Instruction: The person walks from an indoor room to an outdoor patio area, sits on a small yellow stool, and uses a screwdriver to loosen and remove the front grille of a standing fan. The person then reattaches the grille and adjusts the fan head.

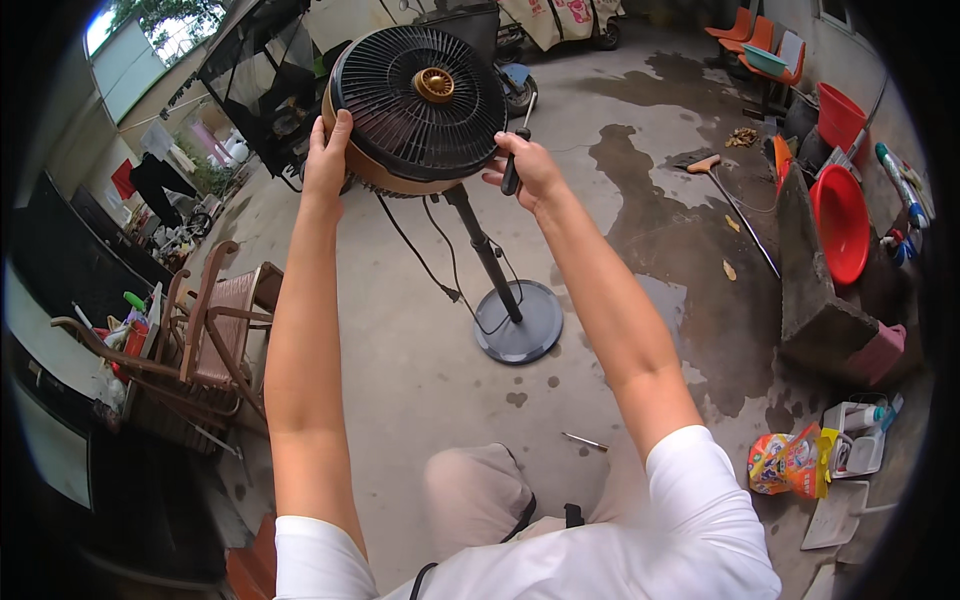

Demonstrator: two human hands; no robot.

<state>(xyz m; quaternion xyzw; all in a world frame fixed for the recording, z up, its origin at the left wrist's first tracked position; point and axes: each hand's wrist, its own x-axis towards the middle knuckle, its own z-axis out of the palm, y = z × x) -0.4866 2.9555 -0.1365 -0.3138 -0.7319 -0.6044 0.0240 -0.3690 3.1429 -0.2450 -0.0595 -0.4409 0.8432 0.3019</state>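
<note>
A black standing fan with a gold hub (pixel 415 110) has its round head tipped face up on a pole above a dark round base (pixel 518 340), a cable hanging beneath it. My left hand (pixel 325 175) grips the left side of the fan head. At the opposite rim, my right hand (pixel 525 170) is closed on a screwdriver (pixel 512 172) with a black handle, its fingers against or close beside the fan. Another slim metal tool (pixel 585 441) lies on the concrete near my knee.
At left stand a wooden chair (pixel 215 350) and hanging laundry (pixel 160 185). Parked vehicles (pixel 255 105) are behind the fan. On the right are orange seats (pixel 760 45), a red basin (pixel 840 225) on a concrete trough (pixel 805 330), a long-handled squeegee (pixel 740 215), and a bag (pixel 785 460) beside white containers.
</note>
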